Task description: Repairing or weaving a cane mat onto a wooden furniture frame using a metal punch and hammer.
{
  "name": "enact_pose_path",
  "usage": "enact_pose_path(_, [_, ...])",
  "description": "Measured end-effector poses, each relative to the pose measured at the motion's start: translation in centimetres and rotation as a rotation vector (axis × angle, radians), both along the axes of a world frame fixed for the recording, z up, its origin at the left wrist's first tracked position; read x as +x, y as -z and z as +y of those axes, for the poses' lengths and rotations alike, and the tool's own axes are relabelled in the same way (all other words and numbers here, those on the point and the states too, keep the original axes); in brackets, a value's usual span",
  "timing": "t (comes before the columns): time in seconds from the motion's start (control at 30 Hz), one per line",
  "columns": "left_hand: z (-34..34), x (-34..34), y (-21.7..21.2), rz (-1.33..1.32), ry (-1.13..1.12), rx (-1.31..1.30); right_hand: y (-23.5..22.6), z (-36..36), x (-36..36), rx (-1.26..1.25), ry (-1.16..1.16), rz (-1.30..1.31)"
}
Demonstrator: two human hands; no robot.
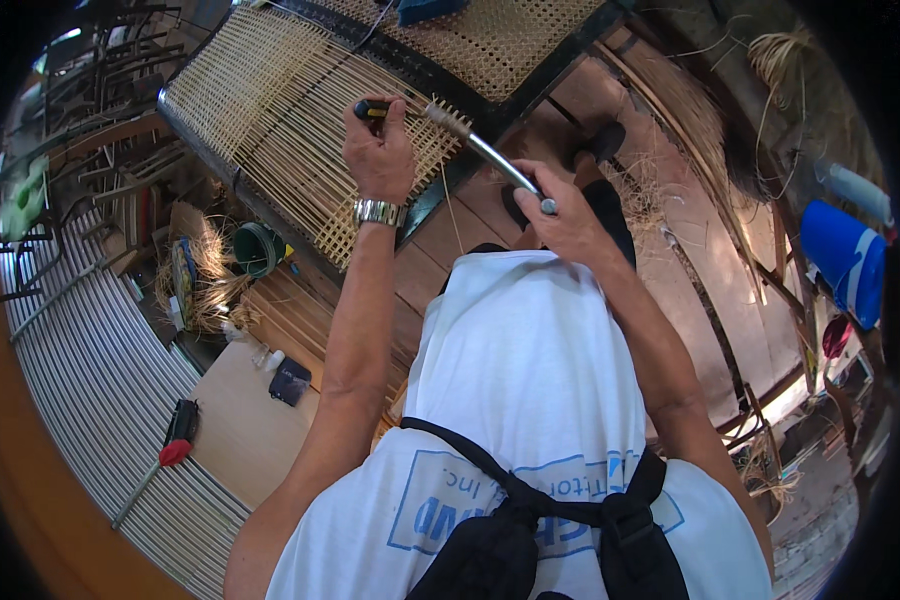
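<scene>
A dark-framed cane panel (300, 130) lies in front of me, its light strips closely woven at the far left and looser nearer my hands. My left hand (380, 160), with a metal watch on the wrist, is closed round a black and yellow handle (372, 109), like a screwdriver's, over the loose strips; its blade is hidden. In my right hand (565, 215) is the shiny metal shaft of a hammer (497, 155). The hammer's head is over the panel's right part, a little right of my left hand. One loose strip hangs from the panel's near edge.
A second woven section (510, 50) adjoins at the far side, with a blue cloth-like thing (432, 10) on it. Metal rods (80, 340) and a dark green bucket (258, 248) are at left. Cane bundles (690, 110) and a blue container (842, 260) stand at right.
</scene>
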State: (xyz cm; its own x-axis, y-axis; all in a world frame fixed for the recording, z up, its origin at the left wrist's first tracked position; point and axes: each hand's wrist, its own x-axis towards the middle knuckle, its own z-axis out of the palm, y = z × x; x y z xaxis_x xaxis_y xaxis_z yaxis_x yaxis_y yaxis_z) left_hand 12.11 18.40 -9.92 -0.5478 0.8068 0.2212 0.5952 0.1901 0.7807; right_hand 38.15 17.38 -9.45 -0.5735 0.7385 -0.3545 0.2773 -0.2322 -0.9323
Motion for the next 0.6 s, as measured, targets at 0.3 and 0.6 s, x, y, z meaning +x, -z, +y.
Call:
enact_pose_path(0.3, [0.1, 0.7, -1.0, 0.026, -0.035, -0.057, 0.1, -0.4, -0.7, 0.089, -0.223, 0.053])
enact_pose_path(0.6, [1.0, 0.1, 0.3, 0.061, 0.055, -0.077, 0.1, 0.1, -1.9, 0.039, -0.087, -0.012])
